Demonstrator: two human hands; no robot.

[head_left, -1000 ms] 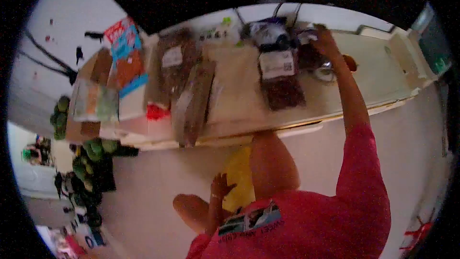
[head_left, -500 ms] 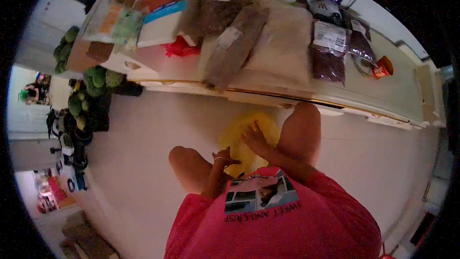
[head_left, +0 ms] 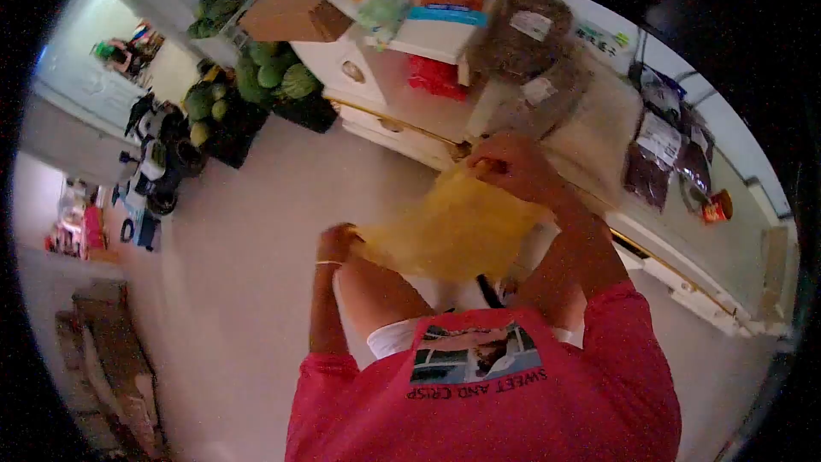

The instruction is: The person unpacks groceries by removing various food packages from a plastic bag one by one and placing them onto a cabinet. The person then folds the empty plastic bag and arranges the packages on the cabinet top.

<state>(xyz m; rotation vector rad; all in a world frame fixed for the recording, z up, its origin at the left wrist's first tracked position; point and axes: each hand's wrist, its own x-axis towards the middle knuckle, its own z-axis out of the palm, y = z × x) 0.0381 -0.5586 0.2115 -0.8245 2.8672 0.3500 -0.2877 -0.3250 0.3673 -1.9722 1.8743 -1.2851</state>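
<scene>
Two hands, one yellow bag (head_left: pixel 449 227) btwn them, spread out above the lap. L hand (head_left: pixel 336 244) has its fingers closed on the near-left corner, tho they're dark & blurred, so the exact pinch can't be told. R hand (head_left: pixel 517 167) grips the far-right edge, fingers curled in on it.

Bag's long axis runs on a diag., from L hand up & fwd to R hand. So from the L fingers it lies right & fwd; from the R fingers, left & back toward the body. R hand is nearer the cabinet (head_left: pixel 402 144), its edge just past the knuckles in view; touching or not, can't tell. L hand is by the left knee (head_left: pixel 363 287), well apart from the cabinet.

Nearest R hand up top: a long brownish pack (head_left: pixel 554 103) w/ white label, lying at a slant, w/ a big pale pack (head_left: pixel 594 133) just to its right. Red plastic (head_left: pixel 436 77) lies fwd & left of R hand, apart from it. Which bag edge is the mouth: can't tell, too blurred.
</scene>
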